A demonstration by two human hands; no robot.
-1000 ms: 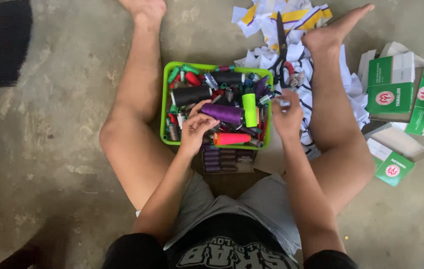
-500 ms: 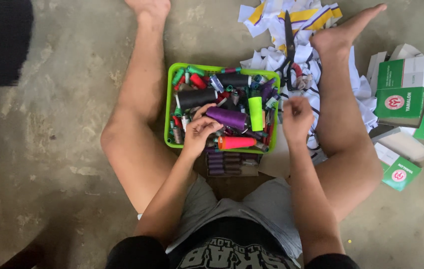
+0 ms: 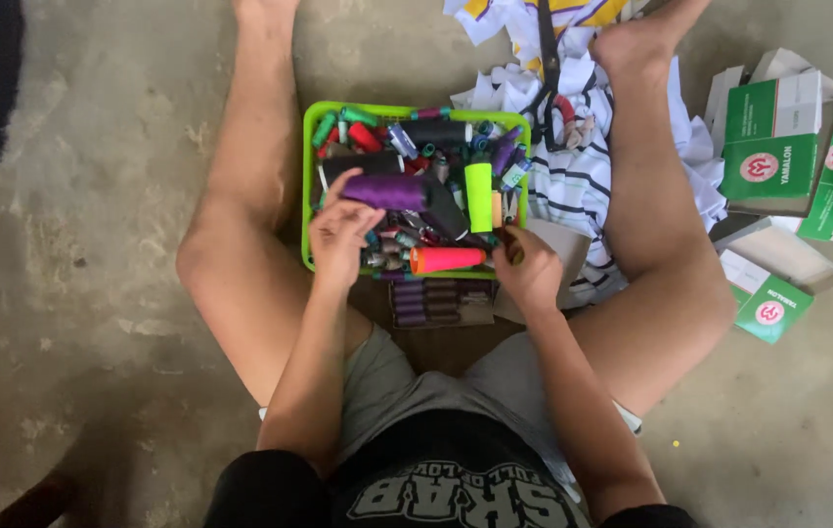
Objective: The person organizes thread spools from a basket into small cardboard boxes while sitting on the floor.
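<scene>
A bright green basket (image 3: 311, 186) sits on the floor between the person's bare legs. It is packed full of thread spools in many colours. A fat purple spool (image 3: 384, 191) lies on top near the left side. A yellow-green spool (image 3: 478, 196) stands near the middle, and an orange spool (image 3: 446, 259) lies along the near edge.

The left hand (image 3: 338, 235) is inside the basket, just below the purple spool. Its fingers are curled and spread over the small spools there. It touches them, but I cannot tell if it has picked one up.

The right hand (image 3: 529, 269) is at the near right corner of the basket, beside the orange spool. It is half closed, with fingers bent down. Something small and dark may be pinched in it, but it is too hidden to be sure.

Just in front of the basket, close to the body, lies a flat box of small purple spools (image 3: 436, 303) set in neat rows. That box looks filled, while the basket still looks like a jumble. So most of the picking through seems left to do.

Farther out on the right lie black scissors (image 3: 546, 68) on a heap of cloth scraps (image 3: 573, 186). Beyond the right leg sit green and white boxes (image 3: 778, 147), some open. The floor (image 3: 94, 293) is grey concrete.
</scene>
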